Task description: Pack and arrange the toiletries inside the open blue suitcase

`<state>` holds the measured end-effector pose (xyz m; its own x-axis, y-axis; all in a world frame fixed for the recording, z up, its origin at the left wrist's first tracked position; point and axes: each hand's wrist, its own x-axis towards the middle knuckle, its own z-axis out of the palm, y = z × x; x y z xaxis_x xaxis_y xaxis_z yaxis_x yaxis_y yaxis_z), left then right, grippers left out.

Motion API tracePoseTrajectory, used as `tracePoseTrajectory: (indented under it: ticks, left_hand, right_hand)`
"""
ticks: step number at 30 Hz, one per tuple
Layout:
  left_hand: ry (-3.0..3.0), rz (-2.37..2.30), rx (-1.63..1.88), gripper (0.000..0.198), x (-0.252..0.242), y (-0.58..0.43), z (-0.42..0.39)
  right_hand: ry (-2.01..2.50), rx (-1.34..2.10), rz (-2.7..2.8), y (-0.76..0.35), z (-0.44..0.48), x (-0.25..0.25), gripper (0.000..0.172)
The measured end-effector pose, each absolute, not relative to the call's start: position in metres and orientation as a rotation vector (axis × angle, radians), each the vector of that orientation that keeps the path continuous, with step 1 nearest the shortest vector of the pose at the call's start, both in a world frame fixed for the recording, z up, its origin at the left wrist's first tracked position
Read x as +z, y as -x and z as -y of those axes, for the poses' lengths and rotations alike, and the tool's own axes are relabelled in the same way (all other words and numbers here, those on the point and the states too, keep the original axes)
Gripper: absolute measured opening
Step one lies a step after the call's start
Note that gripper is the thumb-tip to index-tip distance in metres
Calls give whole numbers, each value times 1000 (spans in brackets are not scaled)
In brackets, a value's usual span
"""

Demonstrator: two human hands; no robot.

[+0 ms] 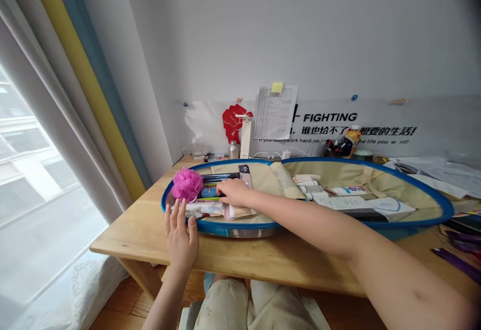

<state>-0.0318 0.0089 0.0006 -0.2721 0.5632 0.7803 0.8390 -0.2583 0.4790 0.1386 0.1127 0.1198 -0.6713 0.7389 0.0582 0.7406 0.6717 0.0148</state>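
A blue-rimmed oval case (229, 226) with a beige lining lies spread open on the desk. My left hand (183, 235) is at its near left rim, fingers spread and holding nothing. Inside the left half, my right hand (236, 192) reaches down with bent fingers at the end of a blue cylinder-shaped thing (209, 192). What its fingertips hold is hidden. Around it lie a pink bath puff (187, 185), a dark packaged item (245, 176), a plastic packet of thin wooden sticks (238, 212) and a clear wrapped packet (205, 210).
Tubes, a toothpaste-like box (351, 190) and white papers (391, 207) lie in the case's right half. Behind it stand a metal bottle (233, 149), a white lamp (245, 137) and an orange-labelled bottle (351, 139). Purple items (458, 265) lie at the right edge.
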Motion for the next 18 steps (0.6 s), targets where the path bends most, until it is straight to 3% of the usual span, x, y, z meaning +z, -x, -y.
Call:
tracePoseTrajectory:
  ticks: [5, 11, 18]
  left_hand:
    - [1706, 1723, -1535, 51, -1, 33, -9]
    - [1707, 1723, -1537, 51, -2, 33, -9]
    - [1705, 1725, -1535, 51, -1, 34, -9]
  right_hand:
    - [1386, -13, 2627, -196, -117, 150, 23]
    - [1845, -49, 2214, -339, -142, 184, 30]
    - [1979, 318, 2201, -420, -138, 148, 22]
